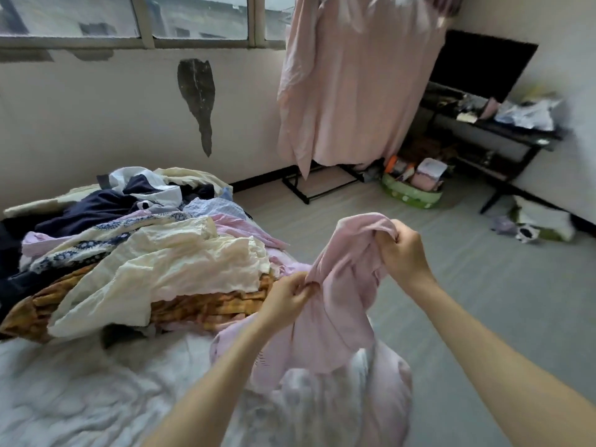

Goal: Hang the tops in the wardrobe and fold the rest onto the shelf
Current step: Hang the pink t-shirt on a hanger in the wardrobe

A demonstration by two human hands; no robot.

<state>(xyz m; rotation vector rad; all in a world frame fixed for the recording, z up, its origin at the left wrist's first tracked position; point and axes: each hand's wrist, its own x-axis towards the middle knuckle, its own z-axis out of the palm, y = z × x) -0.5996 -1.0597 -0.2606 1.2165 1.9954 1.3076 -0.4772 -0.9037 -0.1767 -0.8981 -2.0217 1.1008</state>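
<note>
Both hands hold the pale pink cotton garment (335, 304) above the white bed (80, 398) — left hand (290, 296) pinching a lower fold, right hand (401, 250) gripping the top edge, likely to identify it. Heaped mixed laundry (135, 240) lies far left, unsorted.

The garment (338, 295) held between the two hands is a plain pale pink. On the bed (80, 391), whose cover is white, the clothes pile (135, 250) mixes cream, navy, white with a navy floral print, light blue with fine stripes, pink with thin stripes, and an orange-brown plaid. The hanging cloth (354, 85) by the window is a soft peach pink. The bench (503, 130) is black, the basket (412, 196) on the grey floor (483, 285) green with pale spots.
</note>
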